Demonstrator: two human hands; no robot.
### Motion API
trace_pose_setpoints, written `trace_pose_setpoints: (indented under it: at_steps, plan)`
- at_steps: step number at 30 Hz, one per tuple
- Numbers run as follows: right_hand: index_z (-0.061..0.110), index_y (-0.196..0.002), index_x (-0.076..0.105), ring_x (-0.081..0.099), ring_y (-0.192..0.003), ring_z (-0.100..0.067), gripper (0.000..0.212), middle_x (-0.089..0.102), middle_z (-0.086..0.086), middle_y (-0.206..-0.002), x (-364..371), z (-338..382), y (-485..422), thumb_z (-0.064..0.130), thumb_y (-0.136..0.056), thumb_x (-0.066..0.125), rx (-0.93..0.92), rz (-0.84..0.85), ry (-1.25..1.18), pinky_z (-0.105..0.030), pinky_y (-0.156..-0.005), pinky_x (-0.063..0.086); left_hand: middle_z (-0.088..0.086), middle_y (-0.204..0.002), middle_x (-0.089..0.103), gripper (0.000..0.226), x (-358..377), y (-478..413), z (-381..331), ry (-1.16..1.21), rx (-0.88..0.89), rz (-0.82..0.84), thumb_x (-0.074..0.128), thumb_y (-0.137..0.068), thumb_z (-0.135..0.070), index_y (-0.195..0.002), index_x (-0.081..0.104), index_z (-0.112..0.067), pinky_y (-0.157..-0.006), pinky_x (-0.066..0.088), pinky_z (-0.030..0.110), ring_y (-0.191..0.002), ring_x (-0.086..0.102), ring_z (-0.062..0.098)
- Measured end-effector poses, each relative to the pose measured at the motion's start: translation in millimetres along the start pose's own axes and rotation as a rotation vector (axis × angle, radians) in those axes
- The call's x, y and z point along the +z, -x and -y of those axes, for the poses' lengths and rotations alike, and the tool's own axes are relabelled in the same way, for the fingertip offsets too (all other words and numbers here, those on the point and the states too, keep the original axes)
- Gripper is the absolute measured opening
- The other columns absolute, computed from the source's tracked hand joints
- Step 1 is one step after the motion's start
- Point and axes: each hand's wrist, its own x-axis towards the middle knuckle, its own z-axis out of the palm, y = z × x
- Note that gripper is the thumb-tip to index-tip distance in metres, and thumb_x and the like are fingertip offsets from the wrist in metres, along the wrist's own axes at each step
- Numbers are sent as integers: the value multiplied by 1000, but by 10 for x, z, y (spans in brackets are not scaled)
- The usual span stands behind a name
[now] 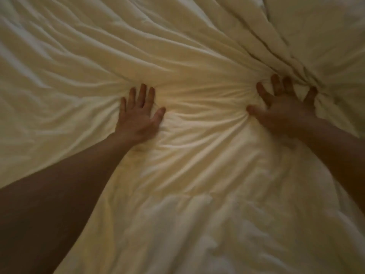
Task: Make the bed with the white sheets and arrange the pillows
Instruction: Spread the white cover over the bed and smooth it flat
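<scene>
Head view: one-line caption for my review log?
Left hand and right hand press, fingers spread, into the wrinkled white sheet, creases radiating around them.

The white sheet (197,155) is soft, matt, creased cloth.

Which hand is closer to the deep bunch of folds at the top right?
Right. The right hand lies spread with fingertips at the lower end of the folds; the left hand presses the sheet well off to their left.
</scene>
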Motion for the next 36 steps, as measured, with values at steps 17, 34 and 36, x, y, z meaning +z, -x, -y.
trace_pose_setpoints:
  at_steps: [17, 34, 36]
  plan:
    - [38, -158, 31, 11, -157, -26, 61, 20, 1, -168, 1128, 1198, 1883, 62, -101, 28, -413, -359, 60, -68, -119, -4, 7, -160, 38, 55, 832, 1997, 34, 155, 6, -370, 35, -102, -37, -152, 42, -16, -124, 18, 49, -149, 27, 34]
    - [17, -161, 23, 6, -154, -44, 75, 11, -18, -168, 930, 1639, 2875, 49, -95, 43, -116, -365, -162, -67, -120, 6, -2, -165, 24, 58, 658, 3445, 77, 536, 41, -512, 37, -105, -30, -160, 24, -16, -126, 14, 37, -155, 17, 17]
    - [20, -162, 21, 4, -155, -42, 75, 9, -16, -169, 1106, 2092, 3058, 51, -96, 39, -203, -372, -188, -67, -120, 5, 2, -167, 22, 59, 940, 3660, 182, 372, 117, -415, 32, -106, -34, -160, 22, -12, -125, 19, 45, -155, 21, 21]
